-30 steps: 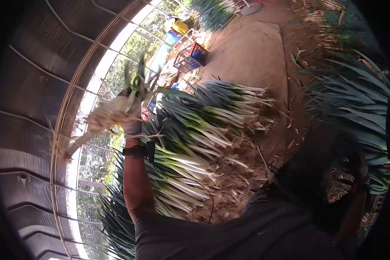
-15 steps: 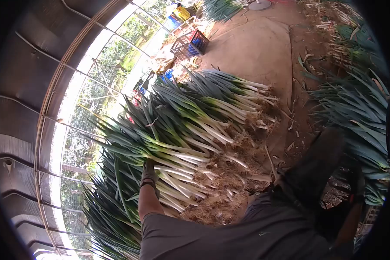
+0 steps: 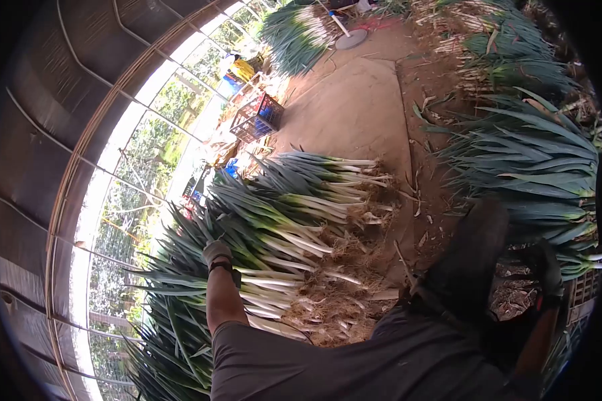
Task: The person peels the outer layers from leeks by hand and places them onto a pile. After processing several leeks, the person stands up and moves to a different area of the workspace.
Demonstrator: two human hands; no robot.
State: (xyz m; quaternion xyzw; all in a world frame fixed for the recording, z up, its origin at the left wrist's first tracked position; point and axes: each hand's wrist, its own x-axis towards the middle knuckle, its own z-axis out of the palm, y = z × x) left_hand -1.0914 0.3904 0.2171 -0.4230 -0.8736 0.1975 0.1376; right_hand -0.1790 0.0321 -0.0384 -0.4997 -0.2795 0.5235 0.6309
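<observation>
My left hand (image 3: 217, 254), in a light glove with a dark wristband, is over the green leaves of a long heap of leeks (image 3: 284, 230). Its fingers are too small and hidden to read. The leeks lie side by side, white stalks and tangled roots (image 3: 344, 281) turned to the right. At the lower right my right hand (image 3: 552, 274), gloved and dim, hangs beside my dark boot, near another pile of leeks (image 3: 525, 160). What its fingers do is unclear.
A dark crate (image 3: 256, 117) with blue inside stands beyond the heap. A round grey base with a pole (image 3: 351, 39) is farther off, by more leeks (image 3: 291, 37). Someone in yellow (image 3: 241, 69) is near the bright side opening. Another crate (image 3: 582, 297) sits lower right.
My left hand has moved up and slightly left over the leaves. The view has turned right, showing more of the right-hand pile and the pole; my right hand shows more clearly.
</observation>
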